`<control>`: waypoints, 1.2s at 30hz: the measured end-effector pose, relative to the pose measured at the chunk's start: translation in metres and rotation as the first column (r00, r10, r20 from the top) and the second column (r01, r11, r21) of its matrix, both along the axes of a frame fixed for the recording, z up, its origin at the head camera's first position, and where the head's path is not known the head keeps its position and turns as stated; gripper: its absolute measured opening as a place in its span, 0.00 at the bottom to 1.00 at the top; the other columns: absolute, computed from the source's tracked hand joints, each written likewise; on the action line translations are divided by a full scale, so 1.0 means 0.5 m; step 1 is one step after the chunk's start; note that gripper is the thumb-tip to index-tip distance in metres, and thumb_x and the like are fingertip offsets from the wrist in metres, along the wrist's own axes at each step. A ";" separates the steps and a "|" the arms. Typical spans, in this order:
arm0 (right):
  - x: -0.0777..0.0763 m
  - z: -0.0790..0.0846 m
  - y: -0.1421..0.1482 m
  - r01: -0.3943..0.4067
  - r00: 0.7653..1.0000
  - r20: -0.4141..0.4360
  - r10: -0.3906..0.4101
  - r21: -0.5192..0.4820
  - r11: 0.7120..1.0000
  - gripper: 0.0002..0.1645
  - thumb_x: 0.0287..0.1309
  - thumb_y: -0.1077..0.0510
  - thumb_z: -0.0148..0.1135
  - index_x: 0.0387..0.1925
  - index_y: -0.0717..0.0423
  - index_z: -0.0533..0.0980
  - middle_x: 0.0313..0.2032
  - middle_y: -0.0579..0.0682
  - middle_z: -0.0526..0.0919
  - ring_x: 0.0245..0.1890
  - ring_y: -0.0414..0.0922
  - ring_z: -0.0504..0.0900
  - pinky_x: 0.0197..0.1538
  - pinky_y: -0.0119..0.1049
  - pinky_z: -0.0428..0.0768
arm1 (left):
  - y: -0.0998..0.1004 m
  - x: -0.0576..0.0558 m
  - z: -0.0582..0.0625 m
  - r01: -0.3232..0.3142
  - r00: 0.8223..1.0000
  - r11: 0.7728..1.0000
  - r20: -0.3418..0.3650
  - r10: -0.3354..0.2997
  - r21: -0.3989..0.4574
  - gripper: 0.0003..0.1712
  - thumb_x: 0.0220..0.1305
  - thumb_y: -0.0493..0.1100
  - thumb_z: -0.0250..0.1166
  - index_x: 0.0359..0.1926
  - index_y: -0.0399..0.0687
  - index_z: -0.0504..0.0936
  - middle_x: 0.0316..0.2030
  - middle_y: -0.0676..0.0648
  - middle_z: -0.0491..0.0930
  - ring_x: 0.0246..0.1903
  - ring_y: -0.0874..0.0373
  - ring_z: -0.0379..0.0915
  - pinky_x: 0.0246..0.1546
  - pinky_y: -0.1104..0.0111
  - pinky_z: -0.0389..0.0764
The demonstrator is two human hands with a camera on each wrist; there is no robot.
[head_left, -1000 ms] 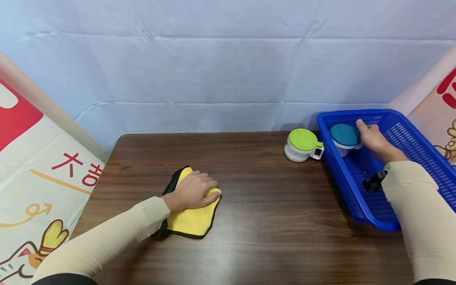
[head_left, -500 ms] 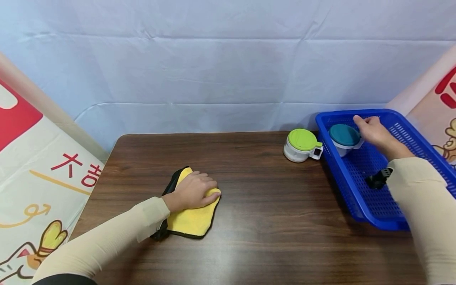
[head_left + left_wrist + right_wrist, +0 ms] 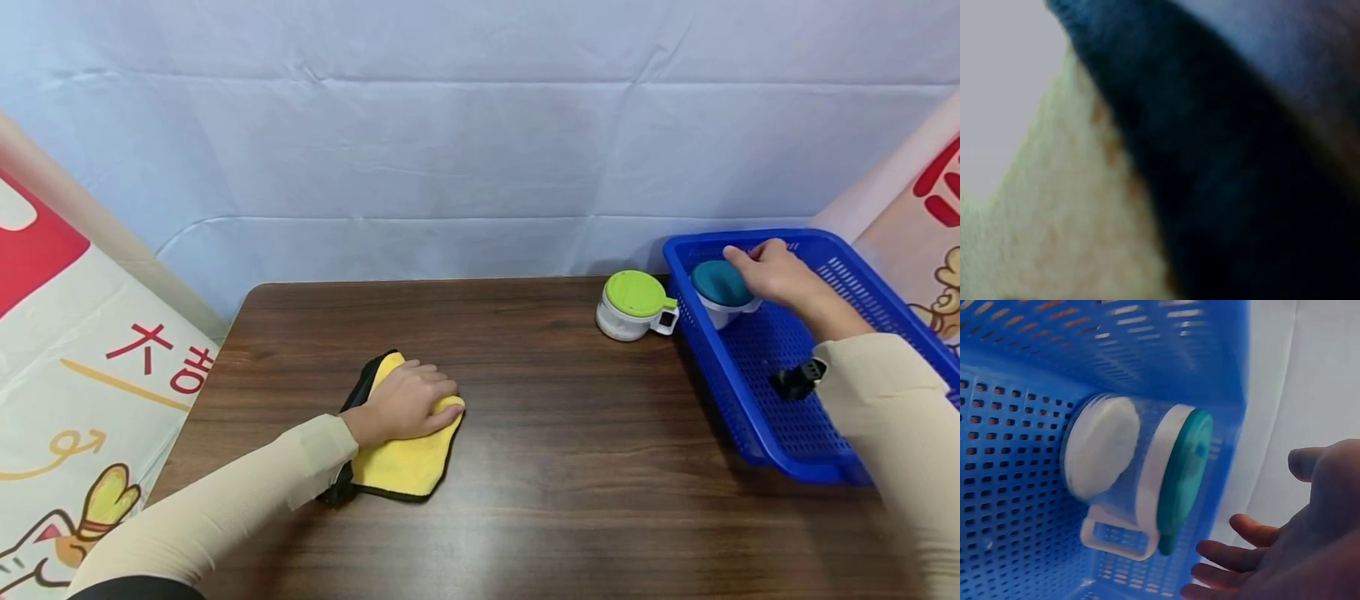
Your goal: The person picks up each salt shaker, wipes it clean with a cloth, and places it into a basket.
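Observation:
My left hand (image 3: 411, 400) rests with relaxed fingers on a yellow cloth (image 3: 401, 467) with a black edge, lying on the table. The left wrist view is filled by blurred dark and yellowish fabric. Inside a blue plastic basket (image 3: 738, 400) stands a clear seasoning jar (image 3: 1119, 444) with a teal lid (image 3: 720, 283), a side handle and white contents. My right hand (image 3: 780, 271) is just beside and above that lid. In the right wrist view its fingers (image 3: 1229, 555) are extended, with the thumb apart and nothing between them.
A second seasoning jar (image 3: 633, 308) with a lime-green lid stands on the brown table (image 3: 555, 467), left of the basket, its handle toward the basket wall. A pale cloth backdrop (image 3: 450, 150) hangs behind the table. Printed sheets hang at both sides.
My right hand has shifted left and slightly up, from beside the teal-lidded jar to the lid's right edge. The jar stays in the basket. My left hand and the cloth have not moved.

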State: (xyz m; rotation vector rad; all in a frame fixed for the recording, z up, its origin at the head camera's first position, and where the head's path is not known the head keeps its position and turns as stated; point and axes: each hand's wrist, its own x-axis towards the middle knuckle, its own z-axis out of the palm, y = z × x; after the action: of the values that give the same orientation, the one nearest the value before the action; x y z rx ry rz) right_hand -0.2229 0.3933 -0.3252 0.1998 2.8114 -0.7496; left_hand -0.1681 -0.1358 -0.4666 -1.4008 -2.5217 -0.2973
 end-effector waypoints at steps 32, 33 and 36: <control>0.054 0.012 -0.121 -0.208 0.978 0.051 0.202 0.222 0.952 0.58 0.71 0.23 0.28 0.78 0.63 0.28 0.73 0.77 0.23 0.71 0.74 0.17 0.60 0.78 0.19 | 0.004 -0.003 -0.007 -0.007 1.000 1.000 0.005 0.007 0.004 0.15 0.72 0.57 0.61 0.28 0.59 0.77 0.21 0.59 0.71 0.22 0.62 0.62 0.28 0.67 0.64; 0.055 0.012 -0.124 -0.212 0.977 0.049 0.207 0.224 0.951 0.58 0.71 0.24 0.28 0.78 0.63 0.28 0.73 0.76 0.23 0.71 0.74 0.17 0.60 0.78 0.19 | 0.005 -0.003 -0.007 -0.008 1.000 1.000 0.004 0.008 0.004 0.15 0.72 0.57 0.61 0.27 0.60 0.77 0.21 0.59 0.71 0.22 0.62 0.62 0.28 0.66 0.64; 0.058 0.013 -0.133 -0.224 0.974 0.043 0.221 0.230 0.947 0.58 0.72 0.24 0.29 0.78 0.63 0.29 0.74 0.76 0.23 0.72 0.74 0.18 0.60 0.78 0.19 | 0.005 -0.004 -0.007 -0.009 1.000 1.000 -0.004 0.009 0.001 0.16 0.72 0.57 0.61 0.27 0.60 0.76 0.20 0.59 0.70 0.21 0.62 0.61 0.28 0.66 0.64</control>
State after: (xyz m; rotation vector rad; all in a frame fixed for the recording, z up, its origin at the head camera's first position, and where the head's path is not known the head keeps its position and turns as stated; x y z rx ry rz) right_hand -0.1937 0.3269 -0.3188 -0.0737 2.8375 -0.3641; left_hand -0.1699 -0.1333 -0.4703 -1.3873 -2.5240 -0.2942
